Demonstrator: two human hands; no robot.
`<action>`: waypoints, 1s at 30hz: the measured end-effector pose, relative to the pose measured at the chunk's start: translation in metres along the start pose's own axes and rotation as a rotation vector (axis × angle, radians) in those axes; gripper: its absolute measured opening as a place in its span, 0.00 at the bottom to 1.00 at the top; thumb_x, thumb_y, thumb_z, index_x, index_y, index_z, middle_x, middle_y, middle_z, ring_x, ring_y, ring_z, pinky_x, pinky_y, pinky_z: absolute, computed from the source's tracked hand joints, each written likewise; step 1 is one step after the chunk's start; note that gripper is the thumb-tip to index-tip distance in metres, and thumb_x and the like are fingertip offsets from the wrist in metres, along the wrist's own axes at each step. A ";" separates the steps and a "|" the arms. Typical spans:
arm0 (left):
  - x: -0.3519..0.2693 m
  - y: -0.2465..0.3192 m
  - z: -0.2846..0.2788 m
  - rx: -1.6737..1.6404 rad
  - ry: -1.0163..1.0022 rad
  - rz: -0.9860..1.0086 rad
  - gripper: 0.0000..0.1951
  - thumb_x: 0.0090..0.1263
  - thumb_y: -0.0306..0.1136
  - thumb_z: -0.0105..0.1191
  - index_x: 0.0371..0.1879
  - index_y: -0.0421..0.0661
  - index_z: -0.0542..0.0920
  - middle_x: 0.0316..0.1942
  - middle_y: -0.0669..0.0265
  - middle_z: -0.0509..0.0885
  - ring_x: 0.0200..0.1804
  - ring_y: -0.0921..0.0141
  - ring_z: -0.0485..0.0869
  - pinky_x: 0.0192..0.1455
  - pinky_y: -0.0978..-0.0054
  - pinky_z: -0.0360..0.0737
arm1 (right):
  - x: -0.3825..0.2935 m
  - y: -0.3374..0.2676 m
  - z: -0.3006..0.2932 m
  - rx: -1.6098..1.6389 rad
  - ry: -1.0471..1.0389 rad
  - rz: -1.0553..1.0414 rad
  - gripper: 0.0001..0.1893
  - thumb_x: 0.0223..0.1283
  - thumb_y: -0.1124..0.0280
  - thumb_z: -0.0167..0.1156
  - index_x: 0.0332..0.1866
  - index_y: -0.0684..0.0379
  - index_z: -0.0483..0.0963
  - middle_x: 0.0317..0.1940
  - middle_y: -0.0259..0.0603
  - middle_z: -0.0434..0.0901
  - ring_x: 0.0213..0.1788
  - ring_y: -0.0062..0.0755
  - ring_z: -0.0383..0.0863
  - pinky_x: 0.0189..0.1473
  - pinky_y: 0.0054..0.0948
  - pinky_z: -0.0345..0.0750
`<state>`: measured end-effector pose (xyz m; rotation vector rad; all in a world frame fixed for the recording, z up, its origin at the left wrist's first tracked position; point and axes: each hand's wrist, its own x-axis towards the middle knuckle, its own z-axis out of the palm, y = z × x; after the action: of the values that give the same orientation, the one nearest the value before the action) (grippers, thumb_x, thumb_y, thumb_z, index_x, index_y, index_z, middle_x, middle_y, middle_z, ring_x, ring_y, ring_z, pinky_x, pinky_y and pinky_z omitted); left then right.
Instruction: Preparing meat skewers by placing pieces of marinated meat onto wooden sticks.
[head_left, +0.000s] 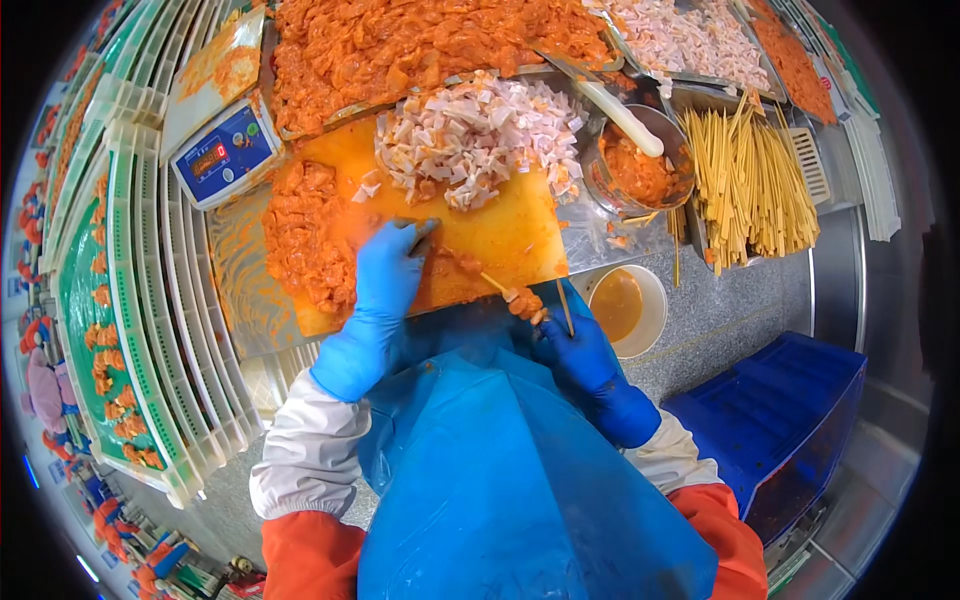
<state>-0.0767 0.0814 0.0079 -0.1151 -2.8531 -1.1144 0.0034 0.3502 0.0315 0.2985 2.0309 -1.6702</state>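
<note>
My right hand (585, 352), in a blue glove, grips a bamboo skewer close to the apron. Marinated meat pieces (525, 303) are threaded on that skewer, and its bare tip points up and left over the board's front edge. A second thin stick (565, 306) rises from the same hand. Over the yellow cutting board (517, 225), my blue-gloved left hand (390, 262) has its fingertips bent together beside the orange marinated meat pile (311, 232). Whether it pinches a piece is hidden. Behind it lies a heap of pale cut pieces (480, 135).
A digital scale (225, 154) and stacked trays (135, 315) stand left. A white-handled knife (619, 116) lies across a metal pot (637, 165). Bamboo skewers (750, 187) fill a container at right. Below are a white bucket (656, 311) and blue crate (772, 412).
</note>
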 end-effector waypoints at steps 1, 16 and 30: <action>-0.002 0.003 0.000 0.002 -0.006 0.006 0.16 0.61 0.28 0.60 0.48 0.51 0.84 0.36 0.58 0.82 0.40 0.58 0.82 0.43 0.67 0.79 | 0.002 0.005 0.001 0.006 0.006 0.001 0.11 0.68 0.63 0.55 0.41 0.59 0.80 0.28 0.41 0.82 0.29 0.29 0.82 0.35 0.29 0.76; -0.019 0.002 -0.009 -0.011 0.091 -0.178 0.09 0.59 0.25 0.62 0.38 0.46 0.87 0.33 0.56 0.84 0.37 0.58 0.84 0.40 0.69 0.80 | 0.024 -0.012 -0.002 -0.439 -0.097 -0.323 0.08 0.62 0.64 0.57 0.36 0.55 0.79 0.30 0.50 0.80 0.32 0.56 0.80 0.33 0.41 0.75; -0.033 -0.004 -0.009 -0.050 0.044 -0.058 0.11 0.58 0.25 0.62 0.40 0.47 0.86 0.34 0.55 0.82 0.37 0.55 0.83 0.40 0.67 0.80 | 0.046 -0.021 0.055 -0.534 -0.019 -0.263 0.10 0.61 0.63 0.57 0.38 0.57 0.81 0.31 0.52 0.82 0.35 0.55 0.81 0.35 0.41 0.77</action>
<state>-0.0436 0.0710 0.0089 -0.0106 -2.8078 -1.1840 -0.0333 0.2856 0.0191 -0.1744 2.4840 -1.1853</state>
